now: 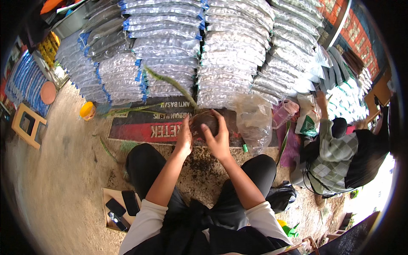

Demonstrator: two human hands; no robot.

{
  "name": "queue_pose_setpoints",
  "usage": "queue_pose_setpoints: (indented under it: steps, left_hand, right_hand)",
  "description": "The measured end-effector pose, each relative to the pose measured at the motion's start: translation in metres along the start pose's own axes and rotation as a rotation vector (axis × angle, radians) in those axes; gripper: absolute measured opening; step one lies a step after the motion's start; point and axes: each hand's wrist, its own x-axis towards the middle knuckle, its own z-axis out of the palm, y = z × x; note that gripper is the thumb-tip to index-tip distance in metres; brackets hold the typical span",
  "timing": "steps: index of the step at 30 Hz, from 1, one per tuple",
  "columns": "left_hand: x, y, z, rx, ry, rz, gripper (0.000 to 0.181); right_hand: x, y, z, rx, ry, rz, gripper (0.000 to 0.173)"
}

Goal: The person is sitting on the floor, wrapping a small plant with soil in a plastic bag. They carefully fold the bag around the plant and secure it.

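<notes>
Between my left hand and my right hand is a dark brown, rounded root ball, possibly moss or fibre. A long green, slightly curved stem or leaf rises from it and leans to the upper left. Both palms cup the ball from the sides, with my right fingers over its top. Beneath lies a printed black and red sheet, bearing writing. Long narrow green leaves rest on its left part. A clear plastic bag stands right of my hands.
Stacked filled plastic bags line the front. A yellow cup and a wooden stool are at left. Phones lie in a cardboard box by my left knee. Another person sits at right, near a black plastic bag.
</notes>
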Motion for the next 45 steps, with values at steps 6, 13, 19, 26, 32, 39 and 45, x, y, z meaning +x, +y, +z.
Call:
queue_pose_setpoints:
  steps: [6,13,19,26,32,39,45]
  left_hand:
    - [-0.006,0.005,0.009,-0.394,-0.213,0.012,0.044]
    - [0.007,-0.002,-0.003,-0.354,-0.127,-0.116,0.03]
    - [-0.006,-0.023,0.021,-0.165,-0.08,-0.032,0.025]
    - [0.011,-0.016,0.001,-0.348,-0.083,-0.11,0.024]
    - [-0.006,-0.012,0.014,-0.371,-0.069,-0.053,0.034]
    - [-0.004,-0.014,0.012,-0.281,-0.152,0.081,0.043]
    - [-0.009,-0.013,0.016,-0.404,-0.145,-0.003,0.038]
  right_hand:
    - [-0.015,-0.001,0.011,-0.214,-0.108,-0.109,0.055]
    - [0.009,-0.017,-0.03,-0.15,0.315,-0.297,0.055]
    - [-0.005,0.001,-0.009,-0.41,0.072,-0.227,0.056]
    - [0.005,-0.004,-0.017,-0.164,0.2,-0.267,0.051]
    - [-0.001,0.022,0.002,-0.153,0.084,-0.155,0.044]
    - [-0.005,0.017,0.009,0.141,0.083,-0.044,0.043]
    - [-0.006,0.008,0.008,-0.024,0.142,-0.139,0.044]
